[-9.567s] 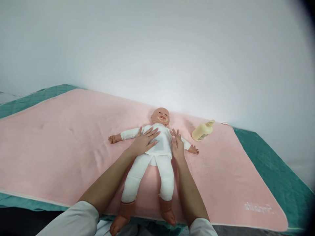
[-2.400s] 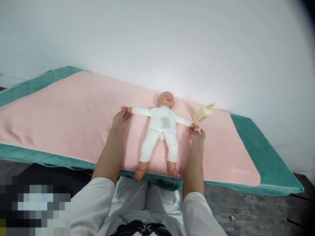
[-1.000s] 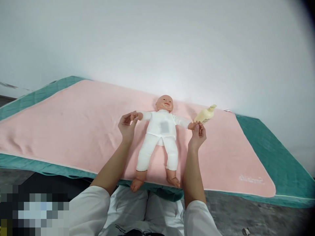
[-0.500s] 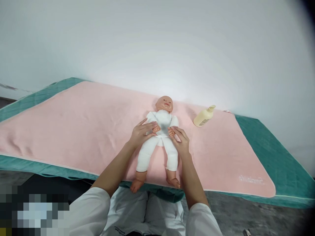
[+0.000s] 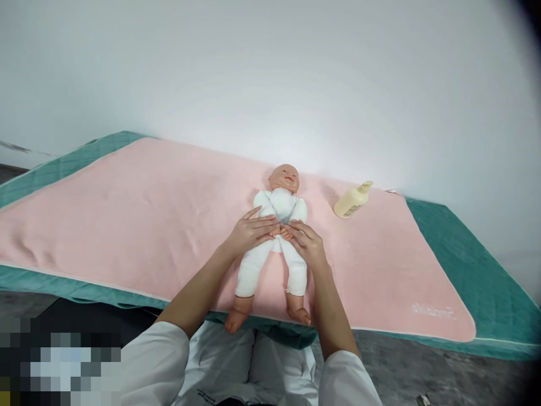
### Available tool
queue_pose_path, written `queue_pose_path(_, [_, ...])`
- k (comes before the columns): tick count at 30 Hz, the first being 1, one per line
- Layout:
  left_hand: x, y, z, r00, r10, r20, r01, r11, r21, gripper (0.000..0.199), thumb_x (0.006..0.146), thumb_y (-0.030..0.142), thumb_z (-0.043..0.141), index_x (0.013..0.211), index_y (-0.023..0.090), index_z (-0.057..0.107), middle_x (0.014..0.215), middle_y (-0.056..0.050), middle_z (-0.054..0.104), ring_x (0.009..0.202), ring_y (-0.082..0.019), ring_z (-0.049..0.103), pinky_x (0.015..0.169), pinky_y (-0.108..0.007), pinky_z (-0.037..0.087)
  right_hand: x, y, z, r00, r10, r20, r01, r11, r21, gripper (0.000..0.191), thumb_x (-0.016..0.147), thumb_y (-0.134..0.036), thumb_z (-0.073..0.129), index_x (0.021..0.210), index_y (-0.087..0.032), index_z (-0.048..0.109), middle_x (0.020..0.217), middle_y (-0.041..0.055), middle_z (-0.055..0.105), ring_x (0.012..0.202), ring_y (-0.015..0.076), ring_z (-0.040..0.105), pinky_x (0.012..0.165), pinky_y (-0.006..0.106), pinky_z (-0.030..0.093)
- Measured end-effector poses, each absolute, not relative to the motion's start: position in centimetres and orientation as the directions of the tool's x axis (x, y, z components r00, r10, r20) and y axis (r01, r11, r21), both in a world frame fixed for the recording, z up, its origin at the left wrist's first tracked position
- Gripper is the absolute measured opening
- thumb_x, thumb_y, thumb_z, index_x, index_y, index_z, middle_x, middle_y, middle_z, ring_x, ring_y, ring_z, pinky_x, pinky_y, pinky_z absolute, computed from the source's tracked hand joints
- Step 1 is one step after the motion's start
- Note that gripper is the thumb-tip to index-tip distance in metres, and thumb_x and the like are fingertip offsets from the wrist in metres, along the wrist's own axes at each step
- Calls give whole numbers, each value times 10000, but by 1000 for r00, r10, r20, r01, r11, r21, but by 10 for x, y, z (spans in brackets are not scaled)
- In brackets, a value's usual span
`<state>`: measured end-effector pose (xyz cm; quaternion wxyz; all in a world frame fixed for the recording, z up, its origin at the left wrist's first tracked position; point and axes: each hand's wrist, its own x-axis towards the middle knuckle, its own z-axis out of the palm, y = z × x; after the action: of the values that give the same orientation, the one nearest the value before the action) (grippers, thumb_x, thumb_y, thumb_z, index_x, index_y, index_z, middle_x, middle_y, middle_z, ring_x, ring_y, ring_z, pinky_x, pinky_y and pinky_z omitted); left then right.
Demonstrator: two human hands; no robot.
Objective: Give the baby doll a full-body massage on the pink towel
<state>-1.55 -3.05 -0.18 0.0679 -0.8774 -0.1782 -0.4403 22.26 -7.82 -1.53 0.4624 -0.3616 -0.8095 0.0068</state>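
A baby doll [image 5: 281, 202] in a white cloth suit lies on its back, head toward the wall and feet at the near edge of the pink mat [image 5: 177, 192]. My left hand [image 5: 252, 230] holds one of the doll's arms near its wrist, with long fingers laid across it. On the other arm, my right hand [image 5: 308, 242] grips in the same way. The doll's two small hands meet in front of its belly, between my fingertips. Parts of its forearms are hidden under my fingers.
A pale yellow pump bottle [image 5: 351, 202] stands to the right of the doll. The pink mat lies over a teal padded cover [image 5: 465, 248]. A white wall [image 5: 270, 79] rises behind, and grey floor [image 5: 422, 366] shows below the near edge.
Both my hands have moved inward, bringing the doll's hands from apart to together over its belly. The bottle stays where it stood on the mat.
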Motion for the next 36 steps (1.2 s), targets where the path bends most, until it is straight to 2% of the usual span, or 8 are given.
queue_pose_path(8, [-18,-31,-4,525,296,798,362,-926,105,326,891,258,664,1216,234,645,1188,-39,716,1152,-165,653,1115,-383,428,219,-78,-16,-273,567,777,608,728,-317,323,919,-196,584,1227,-263,657,1173,71,691,1159,185,644,1066,414,543])
queue_pose_path(12, [-23,-29,-10,405,449,796,393,-872,292,287,861,307,693,1142,251,694,1137,-46,737,1088,-190,689,1030,-385,515,220,-78,-18,-71,584,809,622,660,-421,293,896,-228,609,1182,-243,673,1159,86,697,1112,200,665,1004,404,571])
queue_pose_path(15, [-29,-29,-13,194,600,776,388,-774,501,296,780,369,764,1052,257,734,1066,-47,758,1044,-236,706,1002,-428,536,223,-77,-15,182,608,773,591,560,-580,271,873,-271,635,1134,-216,679,1118,93,706,1068,205,675,972,407,569])
queue_pose_path(18, [-35,-28,-12,-104,760,642,274,-598,753,364,727,387,802,1053,240,741,1084,-71,750,1077,-271,687,1001,-454,531,229,-73,-10,474,628,617,396,473,-787,325,850,-330,657,1135,-174,650,1123,100,695,1076,211,674,993,427,540])
queue_pose_path(21, [-41,-22,-7,-279,829,484,30,-496,868,379,738,377,796,1067,200,736,1095,-99,741,1063,-272,690,987,-451,536,241,-64,-7,665,613,426,160,441,-883,393,826,-385,672,1136,-148,623,1176,109,677,1124,219,660,1020,429,516])
queue_pose_path(27, [-59,3,-11,-478,847,231,-352,-426,834,323,791,413,752,1018,184,733,1149,-91,705,1147,-227,644,1058,-392,484,280,-44,-13,749,646,146,-123,353,-928,361,787,-427,678,1036,-172,618,1252,100,656,1178,206,637,1016,408,519])
queue_pose_path(31, [-70,15,-24,-457,883,-110,-613,-223,758,208,852,393,699,984,232,709,1186,-67,676,1160,-192,637,997,-317,529,300,-37,-23,751,656,-78,-292,224,-930,302,819,-401,640,1039,-197,611,1230,72,664,1068,170,692,942,362,566])
queue_pose_path(36, [-75,22,-28,-448,852,-270,-707,-152,691,124,904,346,640,920,226,668,1099,-74,691,1103,-184,657,930,-305,571,310,-34,-39,739,633,-232,-401,137,-906,283,859,-385,622,1047,-175,593,1059,73,715,978,177,719,883,367,607])
